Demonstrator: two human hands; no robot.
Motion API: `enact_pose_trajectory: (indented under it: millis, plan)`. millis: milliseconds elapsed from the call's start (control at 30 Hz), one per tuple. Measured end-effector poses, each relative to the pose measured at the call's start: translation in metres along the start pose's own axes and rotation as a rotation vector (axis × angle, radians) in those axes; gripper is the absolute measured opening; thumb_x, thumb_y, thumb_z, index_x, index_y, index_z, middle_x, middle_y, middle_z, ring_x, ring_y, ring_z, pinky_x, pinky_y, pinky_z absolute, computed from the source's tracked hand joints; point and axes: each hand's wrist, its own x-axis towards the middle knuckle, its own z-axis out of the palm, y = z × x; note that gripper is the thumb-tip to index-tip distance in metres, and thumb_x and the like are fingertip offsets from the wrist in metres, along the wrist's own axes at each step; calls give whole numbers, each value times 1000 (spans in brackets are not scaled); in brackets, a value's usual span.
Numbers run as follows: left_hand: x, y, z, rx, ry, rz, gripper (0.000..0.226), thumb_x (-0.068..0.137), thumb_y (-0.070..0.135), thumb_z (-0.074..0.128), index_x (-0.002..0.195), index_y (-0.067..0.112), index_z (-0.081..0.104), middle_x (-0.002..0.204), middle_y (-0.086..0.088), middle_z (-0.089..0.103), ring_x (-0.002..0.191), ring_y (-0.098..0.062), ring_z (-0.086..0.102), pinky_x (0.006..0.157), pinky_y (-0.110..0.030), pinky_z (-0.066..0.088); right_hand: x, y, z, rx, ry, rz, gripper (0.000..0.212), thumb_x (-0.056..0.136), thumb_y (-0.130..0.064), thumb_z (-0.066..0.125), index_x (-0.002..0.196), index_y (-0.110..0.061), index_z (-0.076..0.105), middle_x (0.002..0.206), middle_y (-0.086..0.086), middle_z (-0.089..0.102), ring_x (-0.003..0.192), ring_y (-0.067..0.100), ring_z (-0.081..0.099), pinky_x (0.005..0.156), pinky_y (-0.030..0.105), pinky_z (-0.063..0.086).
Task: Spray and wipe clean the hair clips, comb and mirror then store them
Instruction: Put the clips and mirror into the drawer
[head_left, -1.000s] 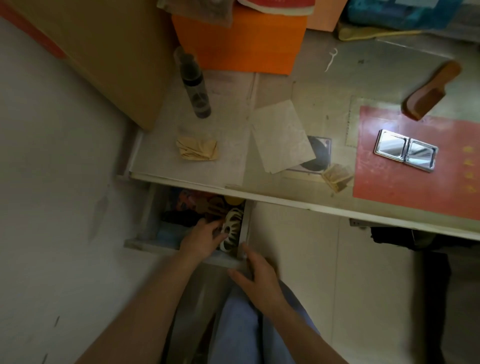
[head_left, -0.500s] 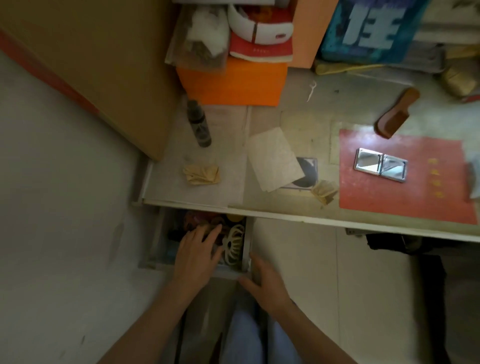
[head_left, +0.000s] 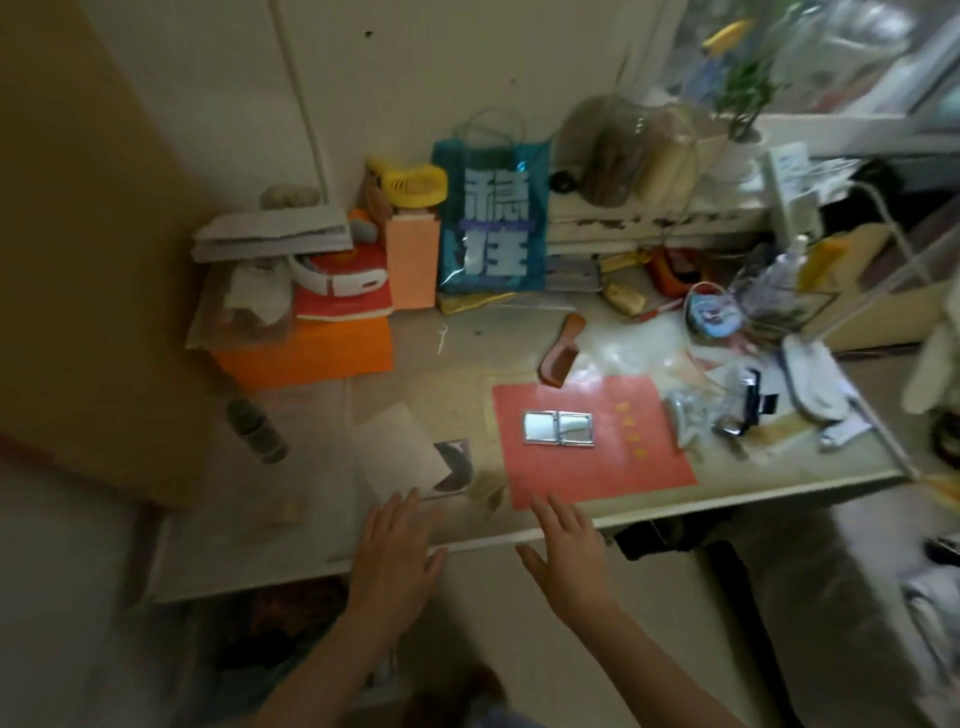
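Both hands, left (head_left: 395, 561) and right (head_left: 569, 558), flat-fingered, grip empty. Hinged chrome folding mirror (head_left: 558, 428) on desk (head_left: 769, 470): light, fragile, slippery; hold by edges.

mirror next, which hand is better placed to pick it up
Probably the right hand: open and empty, it sits just below the red sheet where the open mirror lies. The left hand, also empty, is further off to the side.

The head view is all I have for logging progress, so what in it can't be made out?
- Drawer contents: dark and blurred under the desk edge; no hair clips identifiable.
- Spray bottle: smeared by motion blur, label unreadable.
- Comb: teeth too blurred to judge clean or not.
- Mirror: surface glare hides any smudges.
- Left hand and right hand: whether they touch the desk is unclear.
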Motion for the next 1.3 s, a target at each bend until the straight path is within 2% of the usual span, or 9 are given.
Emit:
enact_pose_trajectory:
  millis: [233, 400, 533, 667, 800, 933, 1000, 1133, 1300]
  plan:
    - [82, 97, 4, 54, 9, 191, 60, 58, 38, 79, 114, 27, 60, 114, -8, 66, 103, -31, 64, 93, -45, 47, 25, 96, -61, -59, 82, 182, 72, 50, -37, 90, 114, -16, 67, 113, 10, 68, 97, 33, 67, 72, 44, 56]
    - [147, 184, 27, 119, -17, 199, 63, 52, 45, 81, 111, 26, 68, 113, -6, 68, 102, -26, 66, 85, -43, 52, 65, 185, -85, -36, 121, 261, 67, 74, -38, 76, 133, -16, 53, 136, 12, 54, 121, 35, 52, 98, 46, 42]
    - [190, 247, 46, 62, -65, 150, 61, 56, 42, 82, 113, 27, 66, 116, -5, 66, 102, -28, 64, 89, -44, 50, 95, 243, -103, 21, 105, 247, 64, 87, -43, 60, 143, -22, 38, 149, 5, 38, 136, 26, 35, 109, 41, 28]
    - [226, 293, 53, 5, -120, 85, 60, 74, 42, 70, 130, 28, 53, 134, -8, 54, 122, -29, 51, 107, -47, 33, 121, 289, -119, 6, 40, 216, 67, 92, -47, 50, 148, -27, 21, 156, 0, 21, 143, 21, 19, 113, 36, 18]
    - [255, 322, 63, 38, -167, 87, 63, 91, 52, 44, 146, 31, 23, 152, -3, 28, 141, -23, 23, 116, -40, 9, 145, 319, -127, 15, 7, 217, 69, 91, -46, 51, 149, -26, 18, 157, 2, 20, 143, 22, 19, 113, 37, 18]
    - [281, 335, 77, 41, -198, 106, 64, 75, 55, 63, 131, 27, 53, 132, -7, 57, 121, -27, 53, 105, -44, 36, 168, 343, -128, 22, 3, 226, 72, 90, -47, 53, 149, -24, 19, 156, 2, 20, 142, 21, 21, 112, 35, 20]
    - [295, 340, 80, 72, -239, 99, 63, 72, 62, 58, 121, 24, 62, 121, -7, 65, 109, -27, 62, 94, -44, 46, 175, 350, -128, 27, -17, 255, 75, 90, -49, 53, 150, -23, 15, 157, 2, 18, 142, 20, 19, 113, 35, 18]
    - [311, 348, 92, 12, -271, 29, 75, 84, 65, 44, 146, 26, 27, 153, 1, 29, 140, -22, 27, 114, -40, 18, 188, 358, -127, 77, -6, 283, 85, 83, -47, 65, 150, -19, 20, 154, 7, 26, 139, 25, 28, 113, 38, 22]
    - [318, 348, 86, -104, -336, 0, 78, 84, 64, 47, 148, 28, 20, 155, 5, 23, 138, -16, 29, 111, -32, 22, 194, 368, -125, 189, -5, 300, 92, 76, -47, 73, 148, -15, 25, 153, 9, 29, 138, 27, 31, 113, 38, 24]
